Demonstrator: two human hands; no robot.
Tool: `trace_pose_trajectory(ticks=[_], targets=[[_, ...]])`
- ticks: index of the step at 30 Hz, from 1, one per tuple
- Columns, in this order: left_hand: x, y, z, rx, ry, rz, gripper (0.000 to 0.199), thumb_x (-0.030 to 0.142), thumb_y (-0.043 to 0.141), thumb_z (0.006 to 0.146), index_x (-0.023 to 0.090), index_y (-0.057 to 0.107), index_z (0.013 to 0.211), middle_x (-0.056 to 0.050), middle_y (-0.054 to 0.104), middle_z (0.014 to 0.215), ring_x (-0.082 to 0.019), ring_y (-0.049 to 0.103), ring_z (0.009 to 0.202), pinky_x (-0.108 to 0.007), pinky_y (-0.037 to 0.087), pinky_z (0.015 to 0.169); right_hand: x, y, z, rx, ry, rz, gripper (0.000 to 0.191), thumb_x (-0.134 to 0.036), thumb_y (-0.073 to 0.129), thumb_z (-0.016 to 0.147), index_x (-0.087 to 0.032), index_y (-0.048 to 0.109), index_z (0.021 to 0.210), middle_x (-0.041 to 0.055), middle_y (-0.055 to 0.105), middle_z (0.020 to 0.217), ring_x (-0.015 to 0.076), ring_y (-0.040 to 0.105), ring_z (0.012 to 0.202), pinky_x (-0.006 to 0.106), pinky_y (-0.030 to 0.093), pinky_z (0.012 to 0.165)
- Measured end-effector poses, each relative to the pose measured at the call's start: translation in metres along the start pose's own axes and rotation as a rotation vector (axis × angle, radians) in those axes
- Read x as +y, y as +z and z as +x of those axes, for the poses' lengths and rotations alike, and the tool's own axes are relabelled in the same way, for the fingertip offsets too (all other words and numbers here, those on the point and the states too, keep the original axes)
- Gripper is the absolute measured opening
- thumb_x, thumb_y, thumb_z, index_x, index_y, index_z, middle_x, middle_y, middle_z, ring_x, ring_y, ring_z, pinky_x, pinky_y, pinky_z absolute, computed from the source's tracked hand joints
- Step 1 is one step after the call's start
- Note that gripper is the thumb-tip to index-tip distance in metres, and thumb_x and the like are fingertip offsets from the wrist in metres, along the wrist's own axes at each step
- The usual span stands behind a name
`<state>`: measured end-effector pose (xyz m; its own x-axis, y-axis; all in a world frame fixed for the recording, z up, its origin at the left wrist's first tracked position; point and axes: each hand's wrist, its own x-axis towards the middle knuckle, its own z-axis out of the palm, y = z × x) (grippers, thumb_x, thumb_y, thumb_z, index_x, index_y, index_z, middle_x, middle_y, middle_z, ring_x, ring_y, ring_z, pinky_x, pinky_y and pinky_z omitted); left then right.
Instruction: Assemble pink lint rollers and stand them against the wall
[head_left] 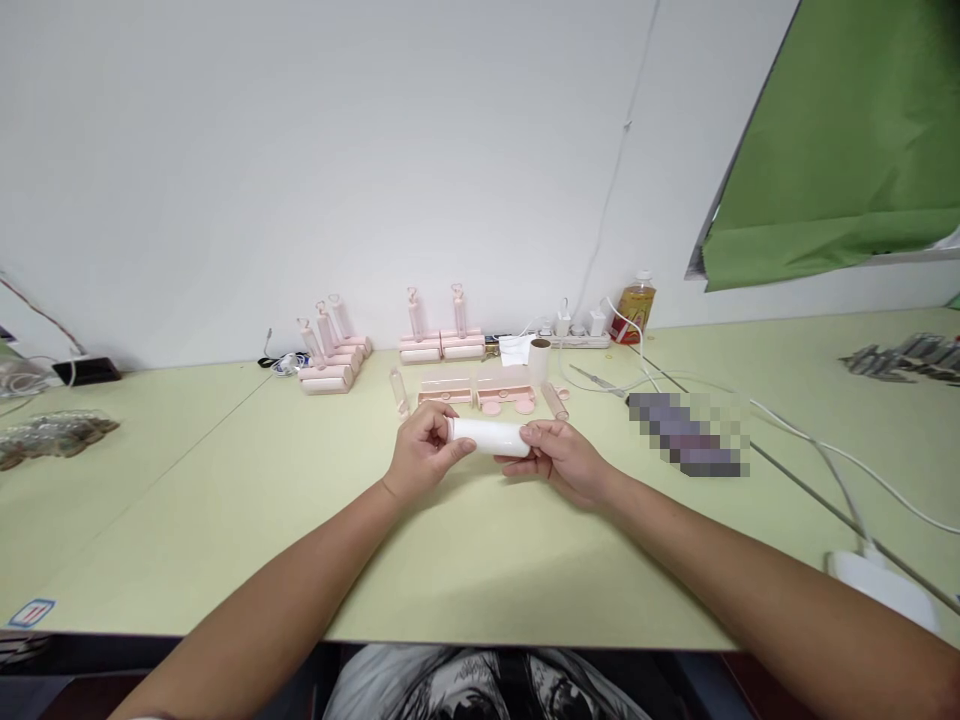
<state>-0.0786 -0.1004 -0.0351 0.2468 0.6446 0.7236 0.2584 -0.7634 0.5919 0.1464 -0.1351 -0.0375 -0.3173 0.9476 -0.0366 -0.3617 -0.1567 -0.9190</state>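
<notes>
A white roll (489, 437) lies level between my two hands, just above the table. My left hand (426, 452) grips its left end, thumb at the front. Fingers and thumb of my right hand (561, 458) close on the right end. Behind the roll are two open pink cases (444, 397) (506, 393), with small pink round caps (491, 408) in front of the right one. A clear tube (398, 390) is to the left of them and a pinkish tube (555, 401) to the right. An upright white roll (538, 361) with a brown core stands behind.
Pink rollers with upright handles (326, 378) (441, 347) line the back of the green table (247, 500). A power strip (585, 341), a bottle (634, 308), scissors (596, 378) and white cables are at the right. A white device (881, 588) sits near the right front.
</notes>
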Motion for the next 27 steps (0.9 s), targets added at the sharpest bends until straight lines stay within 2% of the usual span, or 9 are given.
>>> trace_pose_trajectory(ticks=[7, 9, 12, 15, 18, 21, 24, 27], targets=[[0.008, 0.001, -0.003, -0.080, -0.139, -0.179, 0.039, 0.042, 0.069, 0.077, 0.019, 0.040, 0.066, -0.011, 0.063, 0.099, -0.019, 0.058, 0.087, -0.029, 0.047, 0.065, -0.002, -0.001, 0.001, 0.028, -0.064, 0.009, 0.033, -0.039, 0.078, 0.072, -0.014, 0.059, 0.066, 0.0018, 0.062, 0.068, 0.0209, 0.071, 0.074, 0.032, 0.061, 0.066], [0.011, 0.002, -0.003, -0.133, -0.209, -0.295, 0.040, 0.041, 0.070, 0.076, 0.018, 0.039, 0.067, -0.013, 0.061, 0.108, -0.017, 0.059, 0.081, -0.026, 0.046, 0.058, -0.003, -0.002, 0.001, 0.032, -0.071, 0.008, 0.034, -0.039, 0.078, 0.071, -0.013, 0.057, 0.064, 0.0025, 0.063, 0.069, 0.0204, 0.071, 0.073, 0.032, 0.061, 0.065], [0.014, 0.003, -0.004, -0.234, -0.318, -0.457, 0.042, 0.039, 0.072, 0.074, 0.018, 0.037, 0.069, -0.014, 0.055, 0.121, -0.008, 0.054, 0.062, -0.022, 0.042, 0.045, -0.005, -0.002, 0.001, 0.044, -0.076, 0.005, 0.038, -0.039, 0.080, 0.069, -0.014, 0.053, 0.060, 0.0024, 0.063, 0.068, 0.0196, 0.070, 0.070, 0.031, 0.061, 0.061], [0.015, 0.002, -0.004, -0.272, -0.338, -0.493, 0.041, 0.038, 0.073, 0.074, 0.017, 0.038, 0.071, -0.014, 0.053, 0.123, -0.006, 0.051, 0.059, -0.020, 0.041, 0.043, -0.006, -0.002, 0.000, 0.058, -0.091, 0.010, 0.040, -0.038, 0.081, 0.068, -0.015, 0.050, 0.056, 0.0013, 0.062, 0.064, 0.0192, 0.070, 0.067, 0.030, 0.060, 0.059], [0.014, -0.001, -0.003, -0.239, -0.268, -0.389, 0.036, 0.037, 0.072, 0.075, 0.017, 0.043, 0.074, -0.013, 0.050, 0.126, -0.010, 0.055, 0.073, -0.020, 0.044, 0.049, -0.006, -0.001, 0.000, 0.070, -0.107, 0.025, 0.040, -0.038, 0.081, 0.067, -0.015, 0.049, 0.056, 0.0011, 0.062, 0.063, 0.0198, 0.070, 0.067, 0.031, 0.060, 0.058], [0.011, -0.004, -0.001, -0.168, -0.194, -0.324, 0.029, 0.036, 0.070, 0.077, 0.019, 0.050, 0.089, -0.011, 0.041, 0.131, -0.015, 0.054, 0.089, -0.020, 0.046, 0.056, -0.006, -0.002, 0.001, 0.104, -0.127, 0.040, 0.034, -0.037, 0.080, 0.068, -0.015, 0.055, 0.061, 0.0033, 0.066, 0.070, 0.0202, 0.070, 0.070, 0.031, 0.061, 0.061], [0.009, -0.005, 0.000, -0.024, -0.123, -0.314, 0.045, 0.036, 0.068, 0.078, 0.026, 0.045, 0.115, -0.009, 0.032, 0.134, -0.015, 0.052, 0.095, -0.023, 0.050, 0.063, -0.008, -0.002, 0.003, 0.169, -0.146, 0.064, 0.026, -0.034, 0.077, 0.070, -0.013, 0.064, 0.074, 0.0083, 0.070, 0.086, 0.0216, 0.072, 0.075, 0.030, 0.062, 0.063], [0.009, -0.002, -0.001, 0.120, -0.104, -0.236, 0.060, 0.035, 0.066, 0.078, 0.032, 0.034, 0.129, -0.008, 0.030, 0.132, -0.017, 0.049, 0.100, -0.025, 0.051, 0.066, -0.009, -0.002, 0.004, 0.232, -0.157, 0.085, 0.020, -0.028, 0.071, 0.077, -0.011, 0.066, 0.083, 0.0120, 0.071, 0.093, 0.0232, 0.072, 0.077, 0.031, 0.062, 0.064]])
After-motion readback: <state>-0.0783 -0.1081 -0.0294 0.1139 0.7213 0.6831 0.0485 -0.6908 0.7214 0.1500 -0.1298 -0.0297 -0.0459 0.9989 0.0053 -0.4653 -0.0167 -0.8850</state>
